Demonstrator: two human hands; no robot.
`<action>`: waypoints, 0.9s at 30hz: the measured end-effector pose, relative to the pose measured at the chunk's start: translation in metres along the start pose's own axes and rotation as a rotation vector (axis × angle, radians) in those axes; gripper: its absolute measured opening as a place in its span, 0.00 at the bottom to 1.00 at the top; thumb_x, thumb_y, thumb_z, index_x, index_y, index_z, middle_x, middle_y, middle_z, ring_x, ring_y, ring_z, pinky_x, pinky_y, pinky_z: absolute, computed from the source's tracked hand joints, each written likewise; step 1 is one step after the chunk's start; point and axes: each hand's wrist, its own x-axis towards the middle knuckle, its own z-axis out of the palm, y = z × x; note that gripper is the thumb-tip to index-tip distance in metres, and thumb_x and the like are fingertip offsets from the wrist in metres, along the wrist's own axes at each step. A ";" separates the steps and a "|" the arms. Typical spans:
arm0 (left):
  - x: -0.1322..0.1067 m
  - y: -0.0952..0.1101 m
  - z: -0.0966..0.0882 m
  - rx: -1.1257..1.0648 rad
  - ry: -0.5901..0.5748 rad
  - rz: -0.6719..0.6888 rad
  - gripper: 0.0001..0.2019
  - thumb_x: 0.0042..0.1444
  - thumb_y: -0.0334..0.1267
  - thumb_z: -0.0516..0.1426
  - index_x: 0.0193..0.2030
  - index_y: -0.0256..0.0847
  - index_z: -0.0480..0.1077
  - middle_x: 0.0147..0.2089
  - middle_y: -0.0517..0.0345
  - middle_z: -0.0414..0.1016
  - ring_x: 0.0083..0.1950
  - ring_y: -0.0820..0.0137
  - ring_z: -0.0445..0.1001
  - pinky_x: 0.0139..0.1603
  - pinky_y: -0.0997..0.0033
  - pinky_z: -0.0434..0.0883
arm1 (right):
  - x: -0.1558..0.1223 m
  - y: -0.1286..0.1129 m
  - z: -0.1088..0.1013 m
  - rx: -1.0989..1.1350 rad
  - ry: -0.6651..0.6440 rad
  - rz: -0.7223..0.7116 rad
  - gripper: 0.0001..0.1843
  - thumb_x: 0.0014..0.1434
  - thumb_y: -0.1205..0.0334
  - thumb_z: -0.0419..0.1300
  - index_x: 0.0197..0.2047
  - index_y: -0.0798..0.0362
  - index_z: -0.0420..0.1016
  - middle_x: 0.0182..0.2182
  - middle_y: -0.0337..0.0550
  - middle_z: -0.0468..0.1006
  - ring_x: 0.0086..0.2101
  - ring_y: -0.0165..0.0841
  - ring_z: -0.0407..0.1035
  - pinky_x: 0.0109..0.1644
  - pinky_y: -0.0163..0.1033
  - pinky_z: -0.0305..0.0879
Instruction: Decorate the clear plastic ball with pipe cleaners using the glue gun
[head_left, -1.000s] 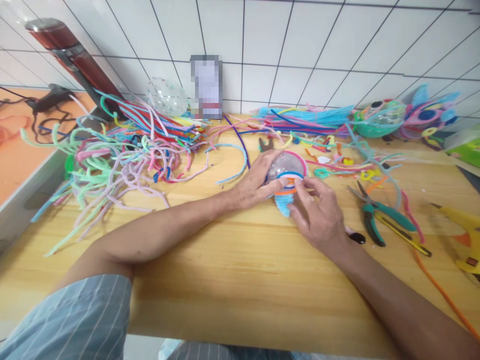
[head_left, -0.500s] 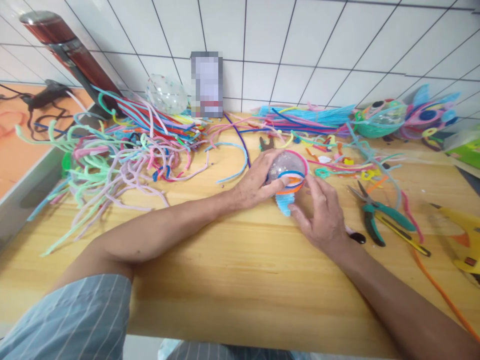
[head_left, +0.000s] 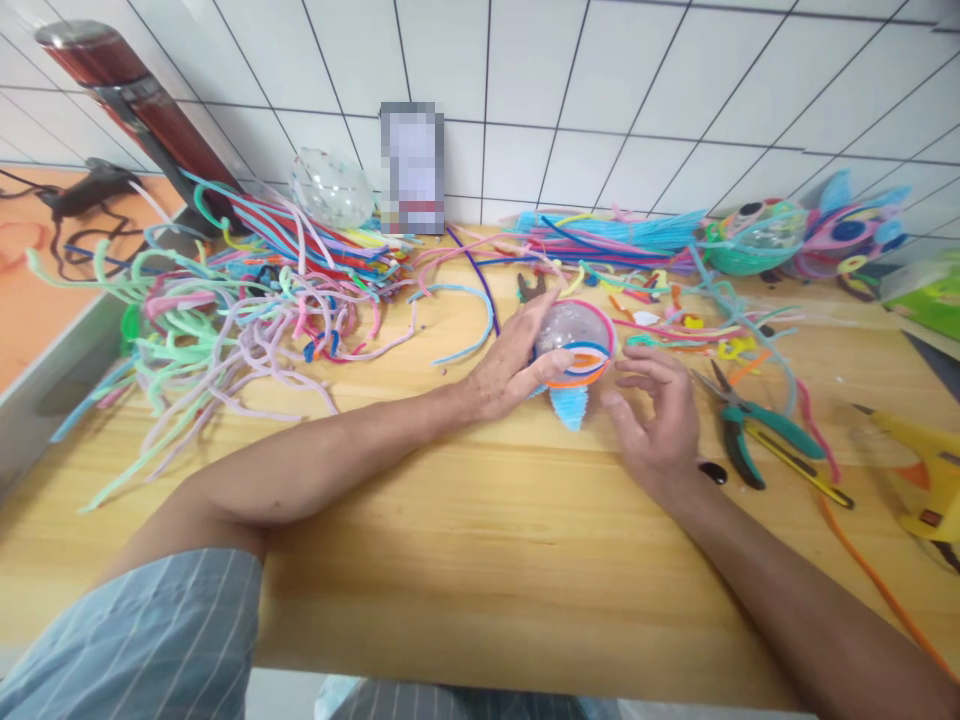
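A clear round ball [head_left: 574,328] sits on the wooden table, edged with pink pipe cleaner and with blue, white and orange loops on its front. A light-blue ridged fin [head_left: 569,408] sticks out below it. My left hand [head_left: 517,358] grips the ball from the left, its thumb across the front by the loops. Just right of the ball, my right hand [head_left: 656,415] is apart from it, fingers loosely curled and spread, with nothing visible in them. A black oval piece [head_left: 712,472] lies beside my right wrist.
Pliers [head_left: 765,425], a yellow cutter [head_left: 802,465] and a yellow glue gun [head_left: 919,470] lie on the right. Tangled pipe cleaners [head_left: 217,330] cover the left. Behind stand a phone [head_left: 412,168], another clear ball [head_left: 332,187] and a decorated ball [head_left: 757,236].
My right hand has drawn back from the ball to the right, and its fingers have come off the loops. My left hand keeps its hold.
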 end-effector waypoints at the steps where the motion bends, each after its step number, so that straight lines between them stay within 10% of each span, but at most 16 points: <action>1: -0.001 0.000 0.001 0.005 0.003 0.002 0.45 0.69 0.68 0.54 0.82 0.43 0.50 0.83 0.41 0.55 0.85 0.44 0.53 0.85 0.36 0.55 | 0.000 0.002 0.000 0.036 0.025 0.066 0.12 0.69 0.54 0.66 0.53 0.47 0.76 0.55 0.50 0.81 0.53 0.45 0.79 0.55 0.57 0.78; 5: -0.004 -0.006 0.007 0.068 0.031 0.052 0.54 0.62 0.65 0.64 0.81 0.37 0.45 0.82 0.30 0.54 0.84 0.43 0.54 0.83 0.38 0.57 | 0.000 0.004 -0.002 0.149 0.105 0.312 0.11 0.69 0.48 0.65 0.41 0.46 0.75 0.39 0.42 0.84 0.42 0.41 0.80 0.53 0.54 0.77; 11: -0.005 -0.016 0.014 0.143 0.090 0.043 0.49 0.59 0.52 0.69 0.79 0.41 0.49 0.78 0.33 0.60 0.81 0.45 0.61 0.80 0.41 0.63 | 0.005 -0.005 -0.005 0.183 0.097 0.300 0.20 0.74 0.43 0.56 0.34 0.45 0.75 0.37 0.44 0.83 0.41 0.41 0.78 0.51 0.52 0.77; 17: -0.003 -0.006 0.013 0.163 0.147 -0.005 0.44 0.55 0.56 0.71 0.72 0.41 0.59 0.70 0.38 0.71 0.69 0.48 0.74 0.70 0.45 0.73 | 0.005 -0.002 0.003 0.270 -0.116 0.312 0.31 0.68 0.40 0.64 0.68 0.45 0.71 0.63 0.53 0.79 0.56 0.46 0.79 0.60 0.57 0.78; 27: -0.005 -0.006 0.007 0.179 0.114 0.035 0.38 0.60 0.52 0.68 0.72 0.40 0.61 0.70 0.38 0.71 0.71 0.49 0.72 0.73 0.44 0.70 | 0.004 0.009 0.003 0.108 -0.231 0.307 0.35 0.71 0.35 0.58 0.73 0.43 0.69 0.67 0.53 0.77 0.65 0.51 0.73 0.71 0.65 0.69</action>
